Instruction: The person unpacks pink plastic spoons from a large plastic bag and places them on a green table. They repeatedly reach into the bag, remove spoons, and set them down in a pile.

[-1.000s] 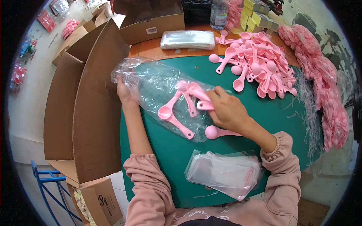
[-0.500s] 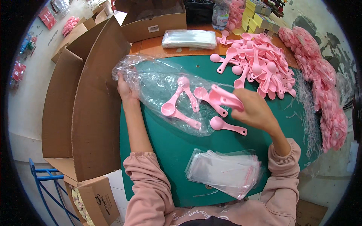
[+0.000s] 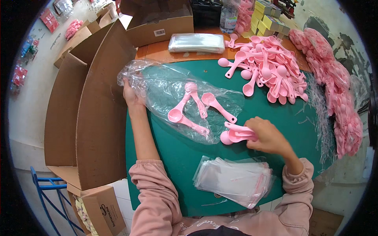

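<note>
My left hand [image 3: 133, 96] is closed on the gathered left end of a large clear plastic bag [image 3: 163, 84], which lies spread over the green table mat. Several pink measuring scoops [image 3: 176, 115] lie at the bag; whether each is inside it or on top, I cannot tell. Just beyond the bag's right edge, my right hand [image 3: 269, 135] grips a small bunch of pink scoops [image 3: 239, 133] by their handles, bowls pointing left, low over the mat. My right fingertips are partly hidden behind the handles.
A heap of pink scoops [image 3: 271, 67] covers the far right, beside long net-like bundles of them [image 3: 334, 82]. Small clear bags [image 3: 234, 179] lie near me, and a clear packet stack [image 3: 197, 42] at the back. A tall cardboard box [image 3: 100, 114] stands along the left edge.
My right hand has come down toward me from over the bag with its scoops. The single scoop that lay alone on the mat is now at that hand's bunch. My left hand stays put.
</note>
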Demonstrator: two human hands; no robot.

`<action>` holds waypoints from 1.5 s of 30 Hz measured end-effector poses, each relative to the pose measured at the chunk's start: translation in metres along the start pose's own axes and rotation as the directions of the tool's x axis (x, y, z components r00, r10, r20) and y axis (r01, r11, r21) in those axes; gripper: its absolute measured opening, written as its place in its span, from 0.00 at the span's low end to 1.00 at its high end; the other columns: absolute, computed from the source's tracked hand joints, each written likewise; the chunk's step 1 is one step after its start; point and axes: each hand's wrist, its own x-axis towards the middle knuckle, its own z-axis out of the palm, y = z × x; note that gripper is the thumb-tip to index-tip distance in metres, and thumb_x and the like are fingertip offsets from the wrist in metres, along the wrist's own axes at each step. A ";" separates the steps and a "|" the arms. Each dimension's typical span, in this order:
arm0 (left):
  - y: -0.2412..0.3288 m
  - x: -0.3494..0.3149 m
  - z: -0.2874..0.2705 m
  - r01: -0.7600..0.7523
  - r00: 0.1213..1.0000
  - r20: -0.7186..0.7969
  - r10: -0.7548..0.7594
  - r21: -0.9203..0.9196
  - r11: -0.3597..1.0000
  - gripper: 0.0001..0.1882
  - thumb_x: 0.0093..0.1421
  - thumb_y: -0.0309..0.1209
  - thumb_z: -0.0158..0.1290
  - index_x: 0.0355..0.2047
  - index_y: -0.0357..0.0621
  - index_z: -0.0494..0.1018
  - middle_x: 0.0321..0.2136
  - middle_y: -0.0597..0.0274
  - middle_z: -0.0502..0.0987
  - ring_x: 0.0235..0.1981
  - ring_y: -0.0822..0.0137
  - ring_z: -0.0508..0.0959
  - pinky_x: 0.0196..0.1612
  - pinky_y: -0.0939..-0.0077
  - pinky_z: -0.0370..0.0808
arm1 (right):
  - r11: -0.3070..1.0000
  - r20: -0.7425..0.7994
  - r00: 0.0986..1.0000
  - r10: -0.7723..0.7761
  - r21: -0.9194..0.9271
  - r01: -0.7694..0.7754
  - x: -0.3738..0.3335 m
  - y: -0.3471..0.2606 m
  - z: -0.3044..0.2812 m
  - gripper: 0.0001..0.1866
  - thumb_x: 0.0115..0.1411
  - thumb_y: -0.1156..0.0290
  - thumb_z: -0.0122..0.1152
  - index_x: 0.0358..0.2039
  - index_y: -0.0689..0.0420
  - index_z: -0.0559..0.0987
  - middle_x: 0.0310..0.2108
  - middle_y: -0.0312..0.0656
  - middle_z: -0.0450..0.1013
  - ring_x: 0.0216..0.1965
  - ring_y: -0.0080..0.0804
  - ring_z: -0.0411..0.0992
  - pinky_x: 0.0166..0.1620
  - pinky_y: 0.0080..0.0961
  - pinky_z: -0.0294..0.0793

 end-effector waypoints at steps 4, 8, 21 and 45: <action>0.001 0.004 -0.005 -0.002 1.000 0.001 0.002 -0.015 1.000 0.23 0.64 0.40 0.31 0.51 0.34 0.57 0.48 0.49 0.64 0.47 0.57 0.67 0.50 0.66 0.67 | 0.931 0.161 0.986 -0.046 0.365 -0.016 0.027 0.039 -0.062 0.13 0.40 0.69 0.58 0.28 0.59 0.71 0.22 0.37 0.66 0.25 0.26 0.64 0.28 0.22 0.63; -0.002 0.008 -0.005 0.022 1.000 0.022 -0.022 -0.016 1.000 0.23 0.64 0.40 0.31 0.50 0.34 0.57 0.47 0.49 0.64 0.47 0.57 0.67 0.49 0.65 0.67 | 0.998 -0.471 0.880 0.061 0.013 -0.063 0.074 0.067 -0.139 0.14 0.44 0.70 0.57 0.33 0.61 0.72 0.26 0.39 0.68 0.29 0.27 0.67 0.32 0.24 0.66; -0.001 0.008 -0.007 0.055 0.993 0.100 -0.057 0.019 0.998 0.21 0.64 0.40 0.31 0.47 0.37 0.61 0.42 0.52 0.68 0.42 0.59 0.70 0.46 0.66 0.69 | 0.885 -0.034 0.920 -0.391 -0.289 0.366 0.078 -0.039 0.035 0.27 0.50 0.58 0.55 0.50 0.53 0.65 0.54 0.52 0.55 0.52 0.47 0.58 0.50 0.35 0.61; 0.002 0.004 -0.005 0.012 0.994 0.103 -0.020 0.079 0.997 0.20 0.63 0.40 0.33 0.46 0.39 0.63 0.41 0.56 0.70 0.40 0.63 0.70 0.43 0.68 0.68 | 0.972 -0.061 0.973 -0.222 0.065 0.226 0.088 0.075 -0.154 0.21 0.48 0.70 0.57 0.45 0.57 0.68 0.39 0.43 0.65 0.44 0.34 0.63 0.45 0.26 0.62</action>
